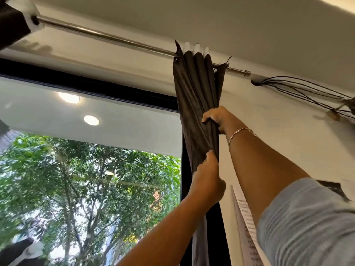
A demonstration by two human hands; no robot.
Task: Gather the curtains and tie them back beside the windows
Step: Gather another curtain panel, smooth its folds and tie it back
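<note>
A dark brown curtain [194,89] hangs bunched in tight folds from a metal rod [107,36], at the right edge of the window [86,169]. My right hand [216,118] is raised high and closed around the bunched folds from the wall side. My left hand [208,177] grips the same bundle lower down, thumb pressed on the fabric. Below my left hand the curtain drops out of view. A second dark curtain [11,25] is bunched at the rod's far left end. No tie-back is visible.
Black cables [299,87] fan out from a hole in the white wall right of the rod's end. A printed paper sheet [244,214] hangs on the wall under my right arm. Trees show through the glass.
</note>
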